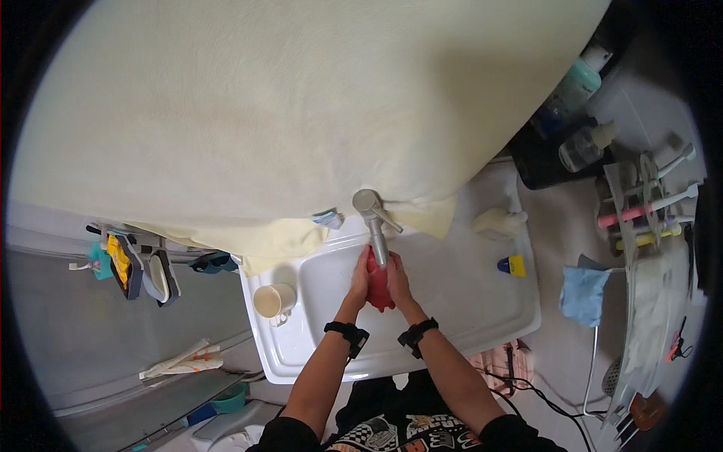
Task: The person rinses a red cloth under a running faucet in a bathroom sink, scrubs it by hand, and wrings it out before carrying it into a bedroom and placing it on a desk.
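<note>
Under the silver faucet (378,239), in the white sink (316,282), I have a soft-looking red item (381,292) between both hands. Its exact kind does not show; its lower edge looks uneven. My left hand (359,280) closes on its left side, and my right hand (398,281) closes on its right. The faucet's spout ends just over it, and the fingers are partly hidden there. Dark bands circle both wrists. A white mug (274,302) stands on the sink's left ledge, with its handle toward me.
A cream cloth (263,113) hangs behind the faucet. On the right ledge are a pale bottle (498,224) and a small yellow-and-blue container (512,266). Toothbrushes (648,207) stand in a rack at right, near a light blue cloth (584,294). Slippers (124,264) hang at left.
</note>
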`<state>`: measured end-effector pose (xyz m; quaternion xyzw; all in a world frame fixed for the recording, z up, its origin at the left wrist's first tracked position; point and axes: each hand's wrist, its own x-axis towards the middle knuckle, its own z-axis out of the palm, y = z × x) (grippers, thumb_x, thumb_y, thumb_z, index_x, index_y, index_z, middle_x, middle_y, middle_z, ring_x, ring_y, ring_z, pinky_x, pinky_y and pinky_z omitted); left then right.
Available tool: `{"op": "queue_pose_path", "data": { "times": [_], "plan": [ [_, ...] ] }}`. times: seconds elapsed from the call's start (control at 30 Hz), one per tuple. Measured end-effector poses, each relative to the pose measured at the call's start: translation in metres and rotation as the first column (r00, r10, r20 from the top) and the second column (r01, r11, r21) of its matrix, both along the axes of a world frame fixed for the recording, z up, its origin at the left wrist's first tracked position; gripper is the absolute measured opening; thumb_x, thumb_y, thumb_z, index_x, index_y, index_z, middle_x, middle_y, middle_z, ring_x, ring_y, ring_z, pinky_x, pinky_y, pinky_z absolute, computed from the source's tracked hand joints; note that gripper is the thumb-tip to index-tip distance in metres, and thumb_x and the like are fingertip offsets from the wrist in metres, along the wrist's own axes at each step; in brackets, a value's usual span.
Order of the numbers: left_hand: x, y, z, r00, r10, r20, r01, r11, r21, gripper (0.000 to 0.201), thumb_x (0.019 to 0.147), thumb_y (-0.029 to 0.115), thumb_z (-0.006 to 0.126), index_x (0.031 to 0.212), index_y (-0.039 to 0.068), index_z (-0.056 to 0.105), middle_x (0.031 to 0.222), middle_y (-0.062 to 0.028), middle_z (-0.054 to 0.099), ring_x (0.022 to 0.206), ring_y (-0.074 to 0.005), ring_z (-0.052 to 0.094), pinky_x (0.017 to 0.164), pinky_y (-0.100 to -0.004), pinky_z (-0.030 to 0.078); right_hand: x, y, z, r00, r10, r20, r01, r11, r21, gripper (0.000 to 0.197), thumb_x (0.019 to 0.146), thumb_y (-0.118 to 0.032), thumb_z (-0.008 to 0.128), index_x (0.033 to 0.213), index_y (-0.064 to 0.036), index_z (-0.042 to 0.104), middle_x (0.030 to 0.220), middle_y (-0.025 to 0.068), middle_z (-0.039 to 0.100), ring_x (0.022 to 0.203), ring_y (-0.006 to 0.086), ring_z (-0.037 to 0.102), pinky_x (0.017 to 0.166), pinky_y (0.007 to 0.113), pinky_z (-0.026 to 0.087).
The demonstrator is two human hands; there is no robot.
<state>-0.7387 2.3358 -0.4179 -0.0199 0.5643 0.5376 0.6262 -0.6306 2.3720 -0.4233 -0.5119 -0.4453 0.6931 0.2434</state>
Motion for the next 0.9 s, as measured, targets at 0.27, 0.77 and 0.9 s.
{"op": "queue_pose_path", "data": {
  "times": [0.27, 0.77, 0.9],
  "plan": [
    [0.005, 0.010, -0.014, 0.925, -0.197, -0.325, 0.186, 0.980, -0.064, 0.052, 0.092, 0.042, 0.056, 0.130, 0.006, 0.052, 0.120, -0.0121, 0.059, 0.105, -0.0220, 0.057, 0.092, -0.0348, 0.045, 0.002, -0.007, 0.000, 0.942, -0.215, -0.257, 0.226, 0.974, 0.017, 0.068, 0.094, -0.030, 0.057, 0.149, -0.0077, 0.025, 0.141, 0.0174, 0.036, 0.129, 0.0284, 0.038, 0.107, 0.037, 0.034],
    [0.028, -0.022, -0.008, 0.718, -0.026, -0.696, 0.012, 1.000, -0.026, 0.042, 0.086, 0.037, 0.062, 0.113, 0.005, 0.064, 0.097, -0.0153, 0.069, 0.088, -0.0274, 0.066, 0.080, -0.0352, 0.050, -0.011, -0.032, 0.027, 0.924, -0.166, 0.343, 0.085, 0.967, 0.239, 0.041, 0.097, -0.038, 0.048, 0.111, -0.0017, 0.059, 0.109, 0.0244, 0.060, 0.099, 0.0384, 0.057, 0.086, 0.042, 0.045],
    [0.029, -0.019, 0.012, 0.707, -0.062, -0.705, 0.027, 0.998, -0.060, 0.042, 0.085, 0.039, 0.062, 0.109, 0.004, 0.064, 0.095, -0.0186, 0.068, 0.085, -0.0291, 0.067, 0.076, -0.0378, 0.051, -0.008, -0.031, 0.024, 0.939, -0.199, 0.281, 0.117, 0.952, 0.284, 0.041, 0.097, -0.038, 0.048, 0.101, 0.0006, 0.059, 0.100, 0.0268, 0.061, 0.094, 0.0417, 0.058, 0.080, 0.045, 0.046]
  ]
}}
